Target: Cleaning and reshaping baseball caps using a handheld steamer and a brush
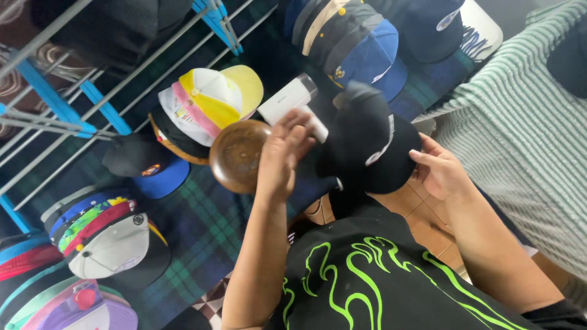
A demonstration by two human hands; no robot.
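Note:
My left hand (282,156) is wrapped around the handle of a white hand-held appliance (288,99), shaped like a small steamer or dryer, and holds it over a black cap (370,146) with a white emblem. My right hand (437,171) grips that cap at its right edge and holds it up in front of my black shirt with green flame lines. A round brown wooden form (235,156) sits just left of my left hand, partly hidden behind it.
Many caps lie in stacks on a dark plaid blanket (208,214): a white, pink and yellow one (208,98), a blue and black pile (361,43), and colourful ones (104,232) at lower left. A metal rack with blue joints (55,91) stands at left, a green-striped cloth (520,122) at right.

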